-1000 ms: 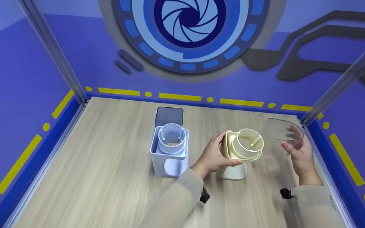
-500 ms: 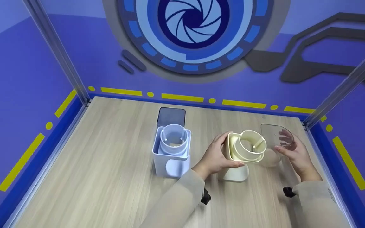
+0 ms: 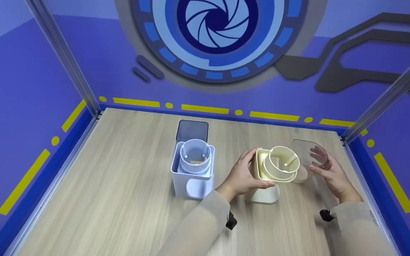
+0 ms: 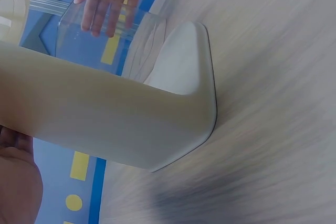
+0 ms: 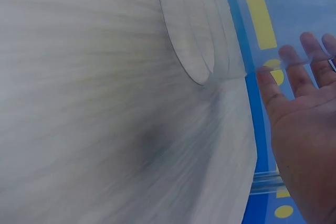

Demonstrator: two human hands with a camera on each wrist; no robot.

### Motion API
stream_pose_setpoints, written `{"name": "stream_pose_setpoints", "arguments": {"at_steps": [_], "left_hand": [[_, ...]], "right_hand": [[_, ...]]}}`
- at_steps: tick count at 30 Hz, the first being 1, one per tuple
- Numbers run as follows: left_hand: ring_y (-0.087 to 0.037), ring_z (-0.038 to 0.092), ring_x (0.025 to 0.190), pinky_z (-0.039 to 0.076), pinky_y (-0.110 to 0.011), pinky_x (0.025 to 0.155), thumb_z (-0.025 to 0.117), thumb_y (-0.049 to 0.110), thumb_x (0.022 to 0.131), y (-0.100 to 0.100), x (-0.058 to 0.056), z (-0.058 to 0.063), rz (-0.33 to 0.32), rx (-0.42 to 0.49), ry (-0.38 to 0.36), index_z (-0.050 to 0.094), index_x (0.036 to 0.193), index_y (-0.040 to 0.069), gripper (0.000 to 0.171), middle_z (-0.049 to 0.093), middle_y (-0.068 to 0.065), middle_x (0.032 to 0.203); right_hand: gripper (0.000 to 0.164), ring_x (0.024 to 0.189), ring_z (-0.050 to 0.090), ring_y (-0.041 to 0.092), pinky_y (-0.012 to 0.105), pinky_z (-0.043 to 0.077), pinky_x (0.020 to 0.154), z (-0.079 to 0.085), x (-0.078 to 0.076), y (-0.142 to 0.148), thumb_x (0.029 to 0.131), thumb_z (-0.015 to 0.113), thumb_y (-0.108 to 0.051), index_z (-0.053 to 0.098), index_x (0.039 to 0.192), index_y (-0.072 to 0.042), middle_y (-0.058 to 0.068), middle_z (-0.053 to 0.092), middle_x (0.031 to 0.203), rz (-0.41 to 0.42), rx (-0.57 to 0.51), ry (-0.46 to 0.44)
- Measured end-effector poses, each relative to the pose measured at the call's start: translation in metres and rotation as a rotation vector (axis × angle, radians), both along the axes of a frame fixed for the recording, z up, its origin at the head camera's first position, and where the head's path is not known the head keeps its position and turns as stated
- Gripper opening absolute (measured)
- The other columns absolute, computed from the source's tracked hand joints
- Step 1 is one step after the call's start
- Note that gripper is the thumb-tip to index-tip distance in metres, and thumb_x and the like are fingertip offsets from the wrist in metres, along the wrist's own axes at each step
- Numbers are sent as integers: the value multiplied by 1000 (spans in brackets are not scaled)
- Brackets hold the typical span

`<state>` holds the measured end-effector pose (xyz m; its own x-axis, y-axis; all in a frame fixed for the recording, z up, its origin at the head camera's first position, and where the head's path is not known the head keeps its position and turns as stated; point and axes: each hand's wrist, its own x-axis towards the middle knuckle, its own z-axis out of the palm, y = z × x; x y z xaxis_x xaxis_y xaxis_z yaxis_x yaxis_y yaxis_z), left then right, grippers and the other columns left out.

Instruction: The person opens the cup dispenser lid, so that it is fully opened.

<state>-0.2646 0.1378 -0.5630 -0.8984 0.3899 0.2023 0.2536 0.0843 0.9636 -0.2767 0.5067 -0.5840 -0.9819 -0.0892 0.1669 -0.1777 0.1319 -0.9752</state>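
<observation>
My left hand (image 3: 240, 174) grips the upper part of a cream plastic stand (image 3: 260, 193), thumb across the front and fingers round the far side. The stand has a box-shaped body, a round collar (image 3: 280, 161) on top and a flat foot (image 4: 181, 59) near the table. To its right, my right hand (image 3: 335, 174) holds a clear plastic container (image 3: 301, 151) by its right side, thumb at the near face. Its fingers show through the clear wall in the left wrist view. The container's lower end lies close beside the stand; whether they touch I cannot tell.
Left of the cream stand is a similar light blue stand (image 3: 182, 186), upright on the wood-grain table (image 3: 126, 185). Behind it shows a dark see-through square piece (image 3: 192, 131). Blue panels and metal posts (image 3: 62, 57) enclose the table at the back and sides.
My right hand has brought the clear container left and slightly down, closer to the cream stand. My left hand stays on the stand. The whole head view shifted slightly.
</observation>
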Motion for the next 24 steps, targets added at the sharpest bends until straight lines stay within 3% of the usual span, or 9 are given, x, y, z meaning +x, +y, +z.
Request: {"name": "stream_pose_setpoints", "arguments": {"at_steps": [7,11,15,21,24], "left_hand": [[-10,53,153,39,-30,136,110,23,68,2,1,-1,-9,30,-23,50,168,24,117,55,4,164],[-10,52,154,38,-30,136,109,20,71,3,2,-1,-45,64,-61,44,172,26,121,51,4,169],[-9,51,155,36,-29,136,108,16,73,2,3,0,-85,87,-70,38,175,29,125,51,6,170],[-16,40,168,29,-41,141,106,23,75,-5,4,6,-83,70,-99,31,178,31,128,45,8,178],[-22,31,173,25,-51,144,99,37,80,-8,5,15,-68,58,-90,29,180,28,123,39,6,183]], "right_hand": [[84,155,47,6,14,47,115,9,-1,4,104,67,11,31,177,-10,-23,55,160,66,37,-71],[94,175,19,24,18,40,129,22,2,5,107,63,9,15,183,-18,-21,41,169,48,-33,-122],[93,180,-6,33,28,20,145,35,6,4,109,60,4,12,183,-25,-16,32,175,-6,-130,-128],[77,180,2,29,42,9,149,48,11,-1,114,55,-12,20,181,-28,-7,29,180,-83,-96,-161],[72,178,11,26,31,19,145,53,14,-3,116,55,-18,23,181,-28,-3,28,183,-122,-22,-158]]}}
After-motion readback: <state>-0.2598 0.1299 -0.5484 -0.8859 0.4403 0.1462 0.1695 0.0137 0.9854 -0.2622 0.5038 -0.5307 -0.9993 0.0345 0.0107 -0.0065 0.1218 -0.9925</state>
